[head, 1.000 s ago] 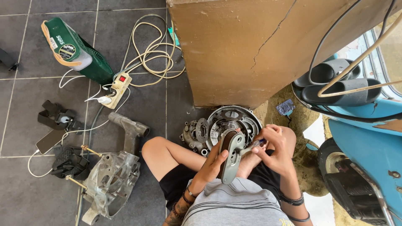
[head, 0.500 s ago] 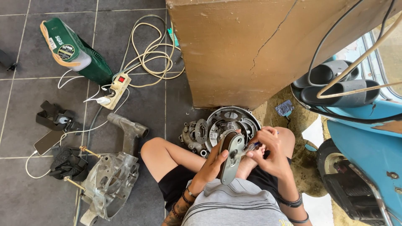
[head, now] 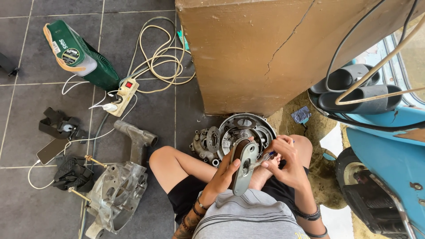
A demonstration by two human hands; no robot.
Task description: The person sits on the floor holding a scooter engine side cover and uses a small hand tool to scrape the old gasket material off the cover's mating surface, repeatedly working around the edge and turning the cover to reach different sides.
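From my remote seat I look down at a person sitting on the tiled floor (head: 26,190), bare knees spread. My left hand (head: 225,173) is clenched around an elongated grey metal cover (head: 244,167), holding it upright over the lap, thumb pressed on its face. My right hand (head: 287,164) sits at 3 o'clock of that cover, fingers pinched on a thin tool with a blue grip (head: 264,157) whose tip meets the cover's edge — I cannot tell exactly where it touches.

At 12 o'clock of the hands, just beyond the knees, a round metal engine assembly (head: 248,130) lies on the floor against the foot of a brown concrete pillar (head: 283,53); a smaller geared part (head: 206,142) touches its 9 o'clock side.

Well out at 8 o'clock lies a large grey engine casing (head: 116,194), with a dark cloth (head: 71,173) just beside it at 9 o'clock. A grey handled power tool (head: 136,139) rests near the left knee. Farther off at 10 o'clock there is a white power strip (head: 123,96) with a red switch, a coil of cream cable (head: 159,57) and a green machine (head: 79,55) lying on its side. A phone (head: 51,150) lies plugged in near black straps (head: 57,124).

At 3 o'clock stands a light-blue scooter (head: 389,150), with two dark sandals (head: 354,88) resting on it.
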